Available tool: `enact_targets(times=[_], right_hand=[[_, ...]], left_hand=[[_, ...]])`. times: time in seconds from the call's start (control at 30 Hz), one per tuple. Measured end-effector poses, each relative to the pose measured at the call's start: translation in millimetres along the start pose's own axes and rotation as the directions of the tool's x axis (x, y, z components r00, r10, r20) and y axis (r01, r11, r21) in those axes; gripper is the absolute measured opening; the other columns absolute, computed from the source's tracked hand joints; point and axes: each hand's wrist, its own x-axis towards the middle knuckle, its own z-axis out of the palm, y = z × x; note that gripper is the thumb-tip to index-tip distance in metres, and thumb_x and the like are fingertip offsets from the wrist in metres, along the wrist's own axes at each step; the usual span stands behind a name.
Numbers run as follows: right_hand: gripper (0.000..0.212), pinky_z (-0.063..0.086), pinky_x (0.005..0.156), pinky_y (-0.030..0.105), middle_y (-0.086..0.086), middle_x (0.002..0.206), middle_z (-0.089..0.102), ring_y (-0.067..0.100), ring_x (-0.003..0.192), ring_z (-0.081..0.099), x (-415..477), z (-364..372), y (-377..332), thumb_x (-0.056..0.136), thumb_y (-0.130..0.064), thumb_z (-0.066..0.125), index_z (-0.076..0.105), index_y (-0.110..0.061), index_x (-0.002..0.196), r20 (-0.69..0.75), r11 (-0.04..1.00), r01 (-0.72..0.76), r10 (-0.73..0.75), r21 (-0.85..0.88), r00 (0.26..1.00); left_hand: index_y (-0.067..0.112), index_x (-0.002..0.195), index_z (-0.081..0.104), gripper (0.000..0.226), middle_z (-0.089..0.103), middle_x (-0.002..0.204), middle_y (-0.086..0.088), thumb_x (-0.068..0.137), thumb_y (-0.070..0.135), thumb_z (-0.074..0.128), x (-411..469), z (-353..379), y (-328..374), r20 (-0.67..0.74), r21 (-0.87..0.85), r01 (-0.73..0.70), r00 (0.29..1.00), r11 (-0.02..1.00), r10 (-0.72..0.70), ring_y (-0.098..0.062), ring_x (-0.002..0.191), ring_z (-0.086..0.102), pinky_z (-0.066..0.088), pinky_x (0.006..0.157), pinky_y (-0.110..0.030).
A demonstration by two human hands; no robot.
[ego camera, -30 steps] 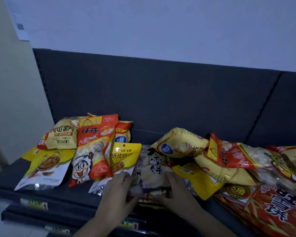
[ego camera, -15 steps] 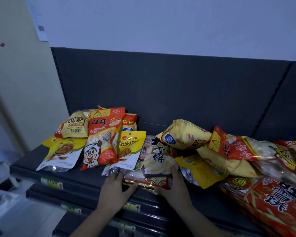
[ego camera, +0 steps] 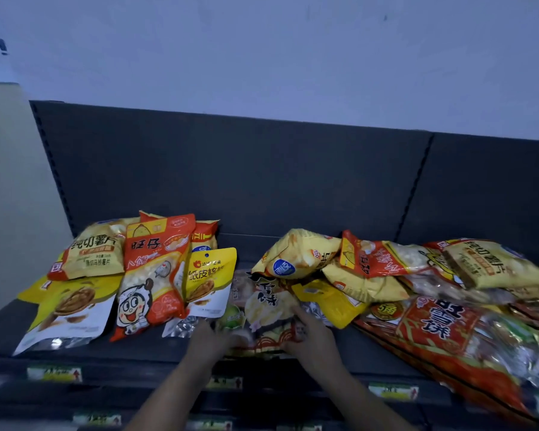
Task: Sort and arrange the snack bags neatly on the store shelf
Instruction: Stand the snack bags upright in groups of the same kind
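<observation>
Head view, dim and somewhat blurred. Task item in hand: a clear, crinkly plastic rice-cracker bag (ego camera: 268, 309) with black characters and a red-and-gold foot, lying flat at the front edge of the dark grey metal shelf (ego camera: 156, 353), about mid-length. It sits between the tidier group toward the shelf's left end and the loose heap toward its right. Its upper part is tucked under a puffy yellow chip bag (ego camera: 296, 253), and a small flat yellow pouch (ego camera: 327, 301) overlaps its right side. My left hand (ego camera: 209, 340) is at the bag's lower left corner; motion blur hides the fingers, so I cannot tell whether they grip or only touch. My right hand (ego camera: 311, 340) is at the lower right corner, forefinger laid along the face and the rest curled at the edge, holding it in a pinch as far as I can read it. Handling judgement: light, air-filled, slick film that will slide and crackle; contents brittle, so no squeezing the middle. Best hold is the sealed bottom seam or the two side edges, one hand each. Drawing it out toward the front edge risks dragging the chip bag and pouch along, so lift those clear or slide slowly. A yellow foil walnut pouch (ego camera: 210, 275) stands just beside it on the left.
</observation>
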Motion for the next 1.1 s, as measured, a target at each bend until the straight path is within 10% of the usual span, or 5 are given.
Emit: enact_targets(times=[0.4,0.8,1.1], right_hand=[[0.026,0.047,0.064,0.032,0.012,0.090,0.063,0.026,0.080,0.059,-21,-20,-12,0.071,0.003,0.076,0.062,-0.005,0.092,0.006,0.893,-0.288,0.304,0.345,0.953],[0.038,0.055,0.061,0.030,0.014,0.089,0.067,0.026,0.078,0.065,-43,-51,-54,0.072,0.008,0.073,0.059,-0.001,0.106,-0.012,0.792,-0.204,0.258,0.576,0.966],[0.043,0.055,0.045,0.025,0.010,0.090,0.061,0.020,0.073,0.060,-56,-77,-88,0.075,-0.005,0.076,0.053,0.000,0.112,-0.011,0.850,-0.182,0.216,0.494,0.976]], left_hand=[[0.009,0.127,0.046,0.070,0.056,0.113,-0.006,0.067,0.002,0.081,-40,-3,32,0.079,-0.080,-0.167,0.982,0.983,0.173,-0.024,0.099,0.051,0.040,0.072,-0.028],[0.014,0.081,0.049,0.028,0.056,0.085,-0.002,0.076,0.009,0.076,-71,-18,71,0.099,-0.055,-0.239,0.965,0.970,0.243,-0.016,0.079,0.054,0.042,0.064,-0.026],[0.003,0.112,0.045,0.042,0.058,0.100,-0.012,0.080,0.009,0.073,-88,-33,109,0.095,-0.091,-0.220,0.969,0.971,0.228,-0.031,0.100,0.060,0.054,0.087,-0.041]])
